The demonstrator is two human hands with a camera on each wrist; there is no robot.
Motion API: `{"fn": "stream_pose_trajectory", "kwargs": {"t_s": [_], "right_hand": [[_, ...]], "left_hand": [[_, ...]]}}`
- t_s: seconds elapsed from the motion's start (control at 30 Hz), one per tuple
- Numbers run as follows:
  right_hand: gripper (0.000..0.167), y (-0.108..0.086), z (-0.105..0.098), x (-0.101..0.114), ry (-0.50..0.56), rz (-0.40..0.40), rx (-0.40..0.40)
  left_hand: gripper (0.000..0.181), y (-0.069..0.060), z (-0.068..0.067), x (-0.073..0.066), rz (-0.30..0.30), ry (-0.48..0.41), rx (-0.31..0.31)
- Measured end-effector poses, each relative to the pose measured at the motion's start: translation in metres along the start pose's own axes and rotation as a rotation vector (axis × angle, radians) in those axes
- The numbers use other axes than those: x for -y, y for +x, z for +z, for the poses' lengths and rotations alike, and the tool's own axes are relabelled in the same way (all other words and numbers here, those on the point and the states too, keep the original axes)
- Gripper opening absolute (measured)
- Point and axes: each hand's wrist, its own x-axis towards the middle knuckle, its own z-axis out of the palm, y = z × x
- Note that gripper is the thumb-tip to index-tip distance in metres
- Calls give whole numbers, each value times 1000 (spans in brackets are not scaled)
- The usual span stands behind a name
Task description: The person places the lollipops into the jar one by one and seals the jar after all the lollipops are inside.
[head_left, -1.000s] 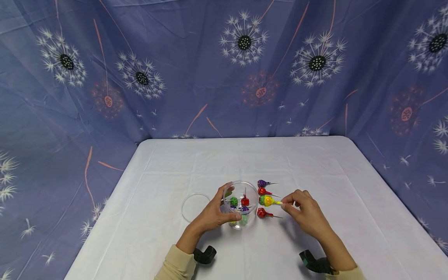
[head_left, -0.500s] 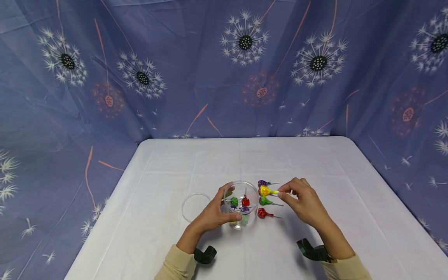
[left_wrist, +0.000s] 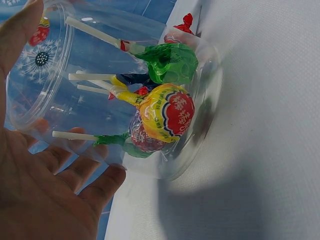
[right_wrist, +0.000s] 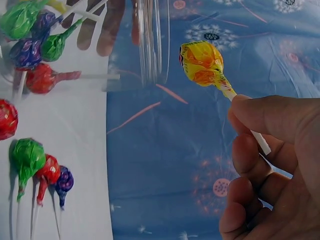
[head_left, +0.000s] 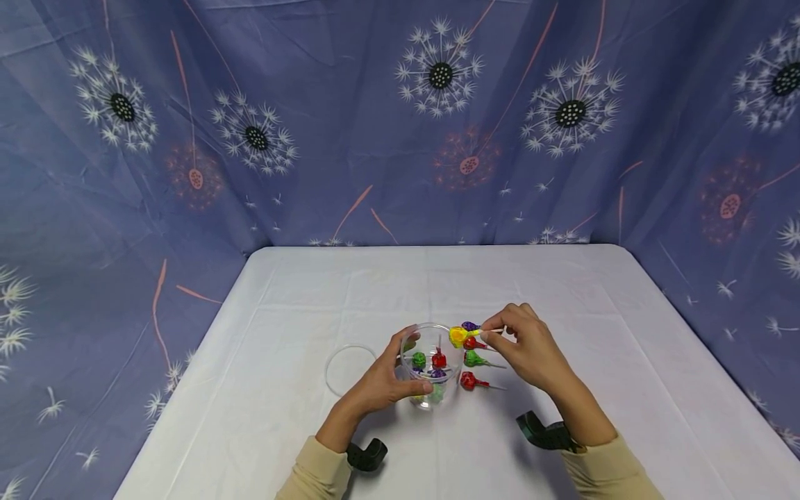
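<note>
My left hand grips a clear plastic jar, its thumb in front and fingers around the far side. Wrapped lollipops lie inside, among them a green one, a yellow-and-red one and a red one. Between thumb and index finger, my right hand pinches the white stick of a yellow lollipop, whose head is at the jar's right rim. Right of the jar, a purple lollipop, two red lollipops and a green lollipop lie in a column on the table.
A round, clear lid-like ring lies flat left of the jar, partly behind my left hand. White cloth covers the table. Behind it hangs a blue curtain with dandelion prints. Each wrist carries a black camera mount.
My right hand has carried the yellow lollipop up and left, from over the green lollipop to the jar's rim. The left hand and the jar have stayed in place.
</note>
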Motion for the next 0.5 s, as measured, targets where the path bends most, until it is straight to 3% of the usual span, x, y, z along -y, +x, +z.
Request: {"fn": "stream_pose_trajectory", "kwargs": {"t_s": [0.5], "right_hand": [[4,21,15,16,37,-44,67]], "left_hand": [[94,1,-1,-2,-1,15,-12]]}}
